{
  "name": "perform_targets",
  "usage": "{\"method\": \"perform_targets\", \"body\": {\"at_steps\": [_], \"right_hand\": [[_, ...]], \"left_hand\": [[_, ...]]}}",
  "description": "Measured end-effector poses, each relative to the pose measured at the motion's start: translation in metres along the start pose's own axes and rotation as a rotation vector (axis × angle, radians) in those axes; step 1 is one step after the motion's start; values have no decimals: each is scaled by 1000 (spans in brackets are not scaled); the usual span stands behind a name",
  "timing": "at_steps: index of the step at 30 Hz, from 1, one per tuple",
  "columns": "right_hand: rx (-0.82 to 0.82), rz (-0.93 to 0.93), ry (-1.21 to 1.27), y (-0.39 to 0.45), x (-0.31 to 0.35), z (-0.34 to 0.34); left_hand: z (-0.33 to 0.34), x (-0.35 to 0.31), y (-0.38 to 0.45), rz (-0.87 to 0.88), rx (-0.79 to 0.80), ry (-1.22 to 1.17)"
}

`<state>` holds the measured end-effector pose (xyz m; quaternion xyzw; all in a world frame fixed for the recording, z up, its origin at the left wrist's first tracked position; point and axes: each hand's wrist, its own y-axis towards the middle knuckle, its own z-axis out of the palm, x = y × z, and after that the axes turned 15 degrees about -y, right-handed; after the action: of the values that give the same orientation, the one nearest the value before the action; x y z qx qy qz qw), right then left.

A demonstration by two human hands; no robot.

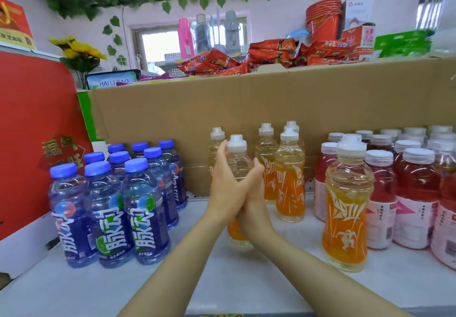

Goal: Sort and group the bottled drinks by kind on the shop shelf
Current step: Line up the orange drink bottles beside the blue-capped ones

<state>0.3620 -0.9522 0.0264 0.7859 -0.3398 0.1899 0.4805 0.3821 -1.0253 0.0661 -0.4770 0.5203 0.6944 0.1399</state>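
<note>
Cupping an orange-label bottle (237, 158) from both sides, the left hand (225, 185) lies along its left flank with fingers nearly straight up toward the white cap, while the right hand (254, 193) wraps its front and right side, wrists crossed below. That two-handed hold looks meant to keep the tall, narrow-waisted bottle upright while it is steered toward its own kind. It stands on the white shelf (222, 279), just in front of the other orange-label bottles (290, 176) lined against the cardboard box (172, 119). One more orange bottle (348, 205) stands forward and to the right, touching or nearly touching the red drink bottles (414, 193), so it likely still needs moving across. To the left, well apart, the blue-capped bottles (108, 193) already sit as a tight block, leaving a gap in the middle for the orange group
</note>
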Motion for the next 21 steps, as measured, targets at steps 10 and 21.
{"method": "perform_targets", "body": {"at_steps": [10,21], "right_hand": [[-296,229,-281,14,-34,-17],[-245,573,-279,51,-67,-18]], "left_hand": [[-42,27,41,-65,-74,211],[-43,30,44,-119,-34,161]]}}
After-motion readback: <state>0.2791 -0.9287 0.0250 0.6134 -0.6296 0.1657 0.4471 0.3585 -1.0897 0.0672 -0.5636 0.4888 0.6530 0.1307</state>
